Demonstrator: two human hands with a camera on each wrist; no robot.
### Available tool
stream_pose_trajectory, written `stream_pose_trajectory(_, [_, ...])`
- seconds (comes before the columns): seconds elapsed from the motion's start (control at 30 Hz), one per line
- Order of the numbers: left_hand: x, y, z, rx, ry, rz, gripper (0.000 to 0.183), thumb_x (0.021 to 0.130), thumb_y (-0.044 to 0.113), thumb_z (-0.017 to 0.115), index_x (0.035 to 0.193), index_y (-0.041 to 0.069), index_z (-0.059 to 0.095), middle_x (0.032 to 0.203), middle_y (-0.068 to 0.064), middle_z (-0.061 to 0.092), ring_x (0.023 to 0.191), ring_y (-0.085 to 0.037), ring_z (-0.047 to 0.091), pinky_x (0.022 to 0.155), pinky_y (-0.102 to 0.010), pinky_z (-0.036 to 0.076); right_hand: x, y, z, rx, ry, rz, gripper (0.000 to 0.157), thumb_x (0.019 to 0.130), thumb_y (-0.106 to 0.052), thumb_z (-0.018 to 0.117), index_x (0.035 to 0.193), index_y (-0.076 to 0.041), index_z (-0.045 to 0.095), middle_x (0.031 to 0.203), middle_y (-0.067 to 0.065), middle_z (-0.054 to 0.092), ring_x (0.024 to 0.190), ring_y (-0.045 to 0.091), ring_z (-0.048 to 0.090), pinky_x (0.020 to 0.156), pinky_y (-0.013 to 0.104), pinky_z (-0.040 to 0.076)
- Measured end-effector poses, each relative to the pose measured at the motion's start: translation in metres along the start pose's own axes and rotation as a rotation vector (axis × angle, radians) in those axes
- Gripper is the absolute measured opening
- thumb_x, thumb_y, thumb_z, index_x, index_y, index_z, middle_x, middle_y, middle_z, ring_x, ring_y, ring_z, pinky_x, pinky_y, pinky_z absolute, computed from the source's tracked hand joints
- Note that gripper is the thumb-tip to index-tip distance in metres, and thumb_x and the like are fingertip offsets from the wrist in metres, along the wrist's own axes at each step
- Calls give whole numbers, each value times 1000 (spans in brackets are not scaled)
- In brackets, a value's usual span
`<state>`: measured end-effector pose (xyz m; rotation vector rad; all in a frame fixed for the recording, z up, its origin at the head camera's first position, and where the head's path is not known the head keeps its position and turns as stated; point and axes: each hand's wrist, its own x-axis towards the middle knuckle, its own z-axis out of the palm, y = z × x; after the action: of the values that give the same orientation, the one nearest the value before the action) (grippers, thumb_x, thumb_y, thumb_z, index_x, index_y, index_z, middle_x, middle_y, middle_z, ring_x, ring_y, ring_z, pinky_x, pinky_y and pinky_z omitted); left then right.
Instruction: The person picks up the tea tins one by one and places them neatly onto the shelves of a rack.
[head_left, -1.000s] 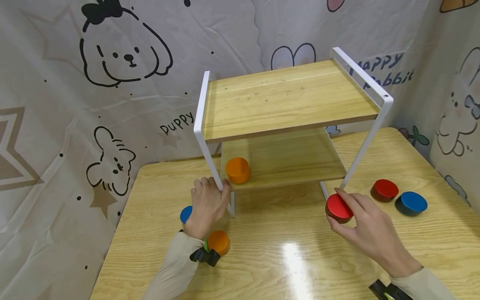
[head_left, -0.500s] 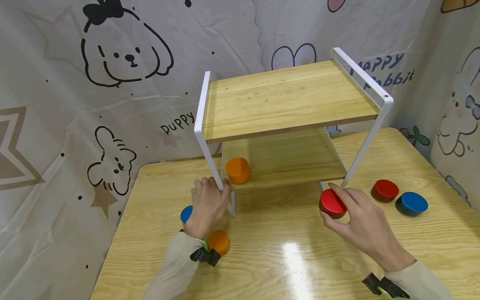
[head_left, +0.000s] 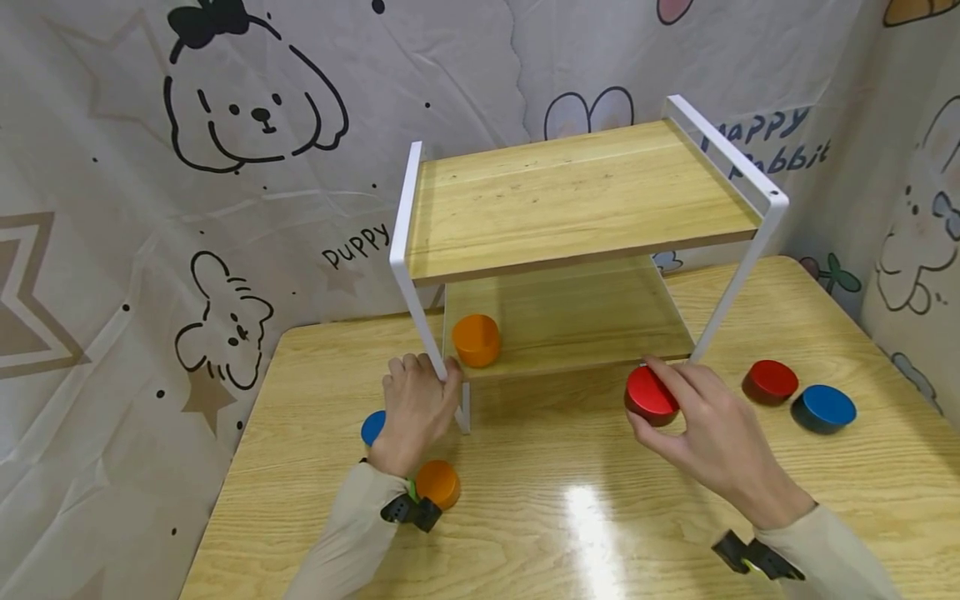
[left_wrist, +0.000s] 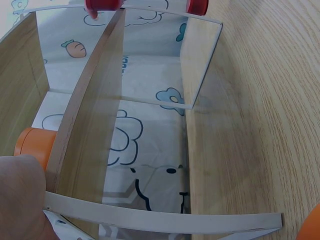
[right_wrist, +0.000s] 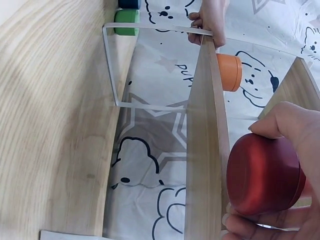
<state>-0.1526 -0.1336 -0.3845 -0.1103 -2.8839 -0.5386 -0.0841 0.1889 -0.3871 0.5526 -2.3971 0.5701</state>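
Note:
In the head view my right hand [head_left: 716, 442] grips a small red round tin [head_left: 651, 397], thumb below and fingers on top, close to the front edge of the shelf rack's lower board [head_left: 577, 321]. The right wrist view shows the same red tin [right_wrist: 265, 175] tilted beside that board's edge. My left hand [head_left: 416, 408] holds the rack's white left front post [head_left: 422, 321] where it meets the lower board. An orange round tin [head_left: 476, 340] stands on the left end of this board, just beside the left thumb.
Another red tin [head_left: 769, 382] and a blue tin [head_left: 823, 408] lie on the table right of the rack. A second blue tin [head_left: 372, 427] and an orange tin [head_left: 438, 484] sit near the left forearm. The right wrist view also shows a green tin [right_wrist: 127, 22]. A printed cloth hangs behind.
My right hand has moved left and slightly upward with the red tin, along the front of the lower board. The left hand stays on the post.

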Motion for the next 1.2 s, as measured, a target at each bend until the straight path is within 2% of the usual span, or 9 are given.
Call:
stream_pose_trajectory(0.23, [0,-1,0,-4,3,3,45,98,35,35,72,2,51,71,-13,42,67,-31,39,61,-39,33,8,-3,3,18,-7,-19,61,85,-45,57,121,4,61,100,18,65,78,28,63,59,40,56])
stream_pose_trajectory(0.63, [0,-1,0,0,-3,3,46,98,35,35,73,2,52,71,-13,42,67,-31,39,61,-39,33,16,-6,8,24,-9,-38,61,86,-45,55,119,5,61,98,19,64,78,30,61,55,38,55])
stream_pose_trajectory(0.87, [0,0,-1,-6,1,3,45,98,35,36,73,2,52,71,-13,42,67,-31,39,61,-39,33,24,-7,12,24,7,-58,58,82,-41,60,119,4,61,96,19,64,78,29,61,56,39,54])
stream_pose_trajectory(1.2, [0,-1,2,-6,24,7,44,97,34,36,70,2,51,70,-13,42,66,-30,38,60,-38,32,32,-8,18,60,17,-71,57,79,-36,64,119,4,61,104,20,64,83,32,63,60,42,55])
